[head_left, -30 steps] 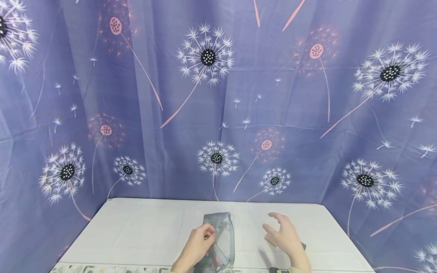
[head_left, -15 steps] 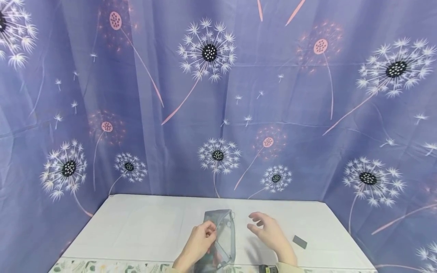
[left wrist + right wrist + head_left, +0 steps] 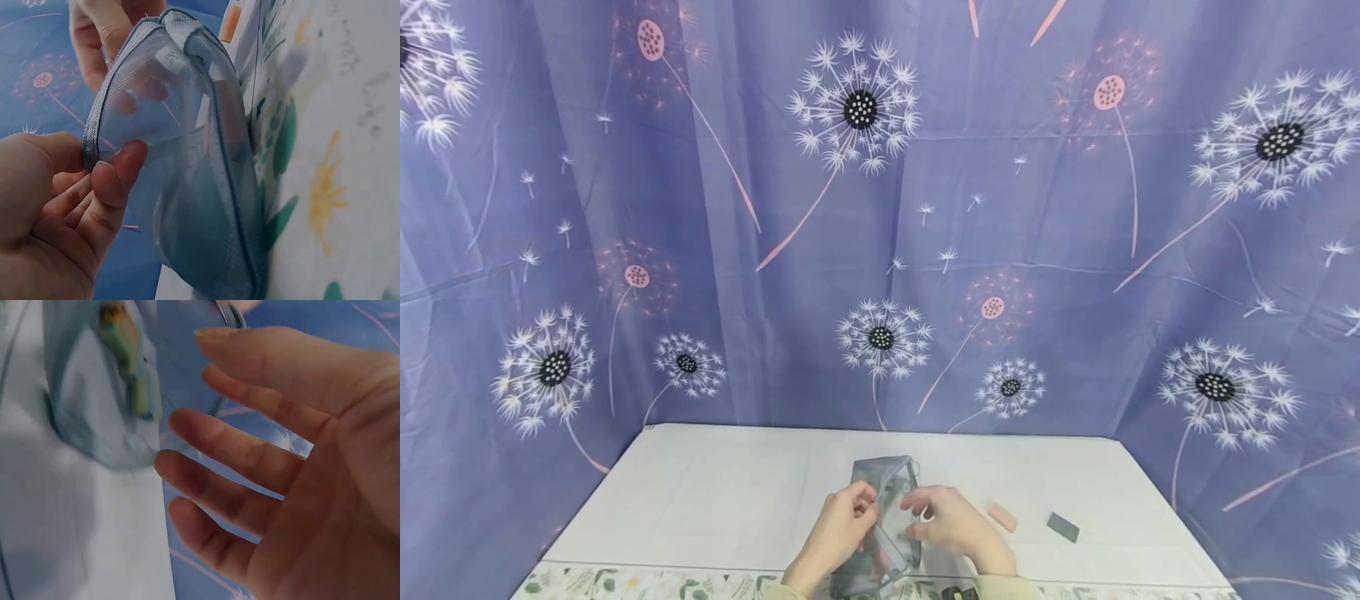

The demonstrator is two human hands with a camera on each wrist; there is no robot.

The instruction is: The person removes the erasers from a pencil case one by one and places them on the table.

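Observation:
A grey-blue mesh zip pouch stands at the front middle of the table in the head view, its zipped mouth parted. My left hand pinches the zip edge between thumb and fingers, which the left wrist view shows close up at the zip tape. Through the mesh a green shape and a reddish one show. In the right wrist view a yellow-green item with an orange end appears within the pouch. My right hand is at the pouch's right side, fingers spread and loosely bent, holding nothing.
Right of my right hand lie a small orange block and a dark grey block on the white table. A leaf-patterned cloth strip runs along the front edge. A purple dandelion curtain closes off the back and sides.
My right hand has moved left to the pouch, bringing first the dark grey block and then the orange block fully into sight. The left hand keeps its pinch on the pouch.

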